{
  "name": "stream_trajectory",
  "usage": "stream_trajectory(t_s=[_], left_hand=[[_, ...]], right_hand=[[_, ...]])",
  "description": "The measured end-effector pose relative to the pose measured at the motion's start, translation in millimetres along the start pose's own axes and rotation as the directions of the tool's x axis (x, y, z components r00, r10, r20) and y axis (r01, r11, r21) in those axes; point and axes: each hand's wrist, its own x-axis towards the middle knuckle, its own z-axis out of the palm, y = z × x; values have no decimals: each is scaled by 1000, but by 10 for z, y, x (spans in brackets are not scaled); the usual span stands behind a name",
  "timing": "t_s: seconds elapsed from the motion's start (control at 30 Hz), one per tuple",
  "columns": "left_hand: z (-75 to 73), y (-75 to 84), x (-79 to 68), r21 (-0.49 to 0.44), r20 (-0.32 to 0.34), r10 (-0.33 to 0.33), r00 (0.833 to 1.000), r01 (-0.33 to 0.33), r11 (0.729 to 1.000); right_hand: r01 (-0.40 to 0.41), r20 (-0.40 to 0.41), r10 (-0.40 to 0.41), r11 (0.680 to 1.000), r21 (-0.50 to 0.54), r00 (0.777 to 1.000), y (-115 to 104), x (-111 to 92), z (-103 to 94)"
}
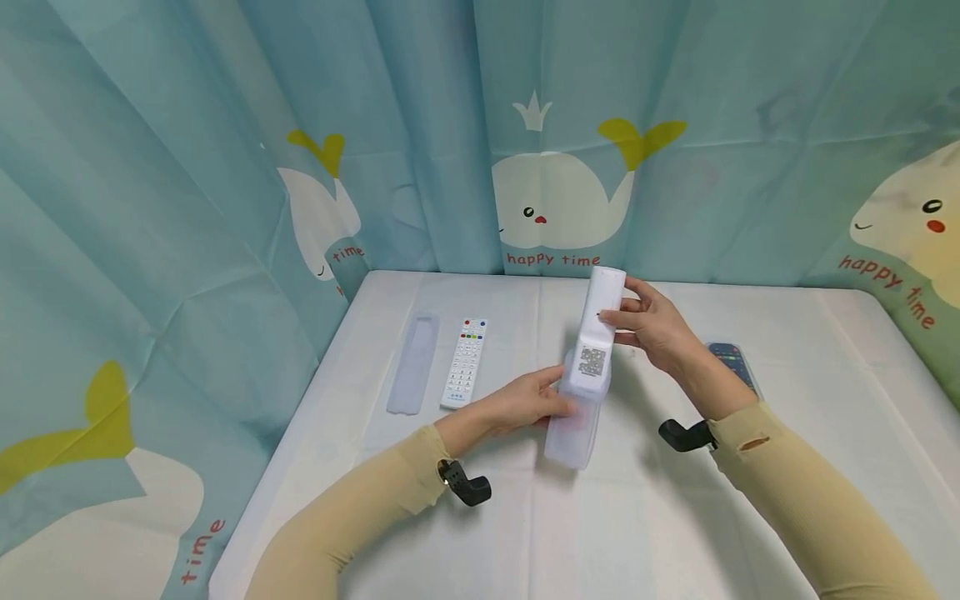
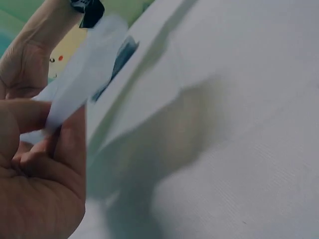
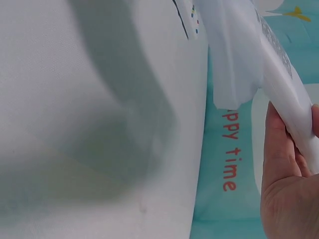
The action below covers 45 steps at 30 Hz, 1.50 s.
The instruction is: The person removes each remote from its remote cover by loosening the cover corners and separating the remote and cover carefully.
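Note:
My right hand [image 1: 660,329] grips a white remote control [image 1: 592,329] by its far end, thumb on top. Its back faces up, with a printed code sticker near the lower end. That lower end sits in the mouth of a translucent, soft remote cover [image 1: 572,446]. My left hand [image 1: 528,402] pinches the cover between thumb and fingers, near its mouth. In the left wrist view the cover [image 2: 89,69] is a pale, blurred sheet in the fingers. The right wrist view has the curved remote [image 3: 286,82] held above the table, the cover's loose flap [image 3: 232,74] hanging beside it.
A white remote with buttons up [image 1: 465,362] lies left of my hands, beside another translucent cover [image 1: 414,364]. A dark blue remote [image 1: 731,363] lies partly behind my right forearm. The white table [image 1: 645,533] meets a whale-print curtain [image 1: 420,142] at its back and sides.

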Motion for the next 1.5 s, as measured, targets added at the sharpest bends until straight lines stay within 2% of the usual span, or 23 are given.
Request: stream_trajectory(t_s=[0.17,0.33,0.43,0.6,0.7,0.9,1.13,1.5], left_hand=[[-14,0,-22,-40,87,-8,996,12,999],[-1,-1,-16,-60,98,-6,995,11,998],[16,0,0,-47,75,-12,997,15,999],[37,22,18,-16,-17,-16,1000,16,1000],[40,37,17,-10,-46,-15,999,14,1000],[43,55,-3,-12,-34,-16,999,15,1000],[52,76,-14,-20,9,-20,1000,20,1000],[31,66,-32,4,-49,-24,998,25,1000]], right_hand=[[7,2,-7,1000,-8,1000,-24,-3,-5],[10,4,-10,999,-31,1000,-8,-4,-12],[10,5,-9,998,-60,1000,22,-11,-19],[19,9,-18,997,-78,1000,48,-26,-38],[17,32,-14,996,-84,999,50,-40,-50],[13,101,-5,997,-74,995,49,-68,-68],[7,126,1,998,-62,992,60,-66,-89],[4,155,6,998,-67,988,61,-76,-102]])
